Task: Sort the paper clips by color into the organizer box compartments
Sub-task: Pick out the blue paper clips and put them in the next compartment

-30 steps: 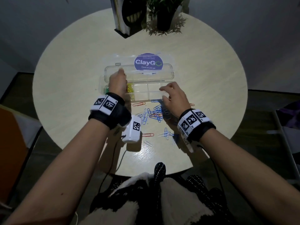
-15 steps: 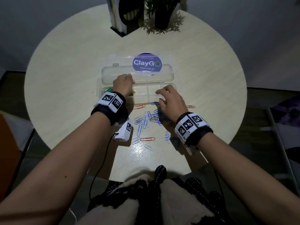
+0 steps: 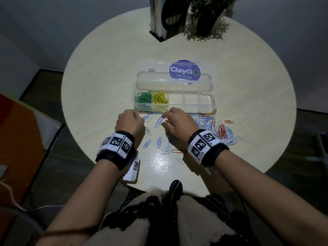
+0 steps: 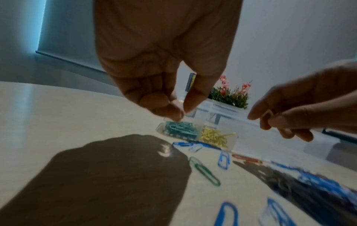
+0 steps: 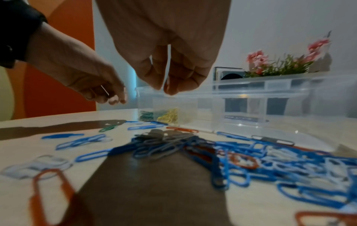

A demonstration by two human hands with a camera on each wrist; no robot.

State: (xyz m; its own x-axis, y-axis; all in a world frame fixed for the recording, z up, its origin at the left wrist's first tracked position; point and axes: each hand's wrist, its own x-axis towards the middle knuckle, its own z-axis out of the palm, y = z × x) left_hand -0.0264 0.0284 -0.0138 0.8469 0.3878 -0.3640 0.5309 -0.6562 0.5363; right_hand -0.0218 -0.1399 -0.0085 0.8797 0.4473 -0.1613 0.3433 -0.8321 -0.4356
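The clear organizer box (image 3: 191,102) lies open mid-table, green clips (image 3: 142,99) in its leftmost compartment and yellow clips (image 3: 159,100) in the one beside it. The compartments further right look bare. Loose blue, white and red clips (image 3: 213,125) are scattered in front of it. A single green clip (image 4: 204,171) lies on the table below my left hand (image 3: 130,121). That hand hovers before the box's left corner, fingers curled against the thumb (image 4: 193,97), with no clip visible in them. My right hand (image 3: 175,121) hangs over the blue clips, fingers loose, tips slightly apart and holding nothing.
The box lid (image 3: 184,71) with a purple sticker lies flat behind the compartments. A potted plant (image 3: 205,18) and a dark upright holder (image 3: 163,18) stand at the table's far edge. A white tagged device (image 3: 132,169) hangs at my left wrist by the near edge.
My left hand has drawn back from over the box to the table in front of its left corner. My right hand has shifted left, leaving the main clip pile to its right.
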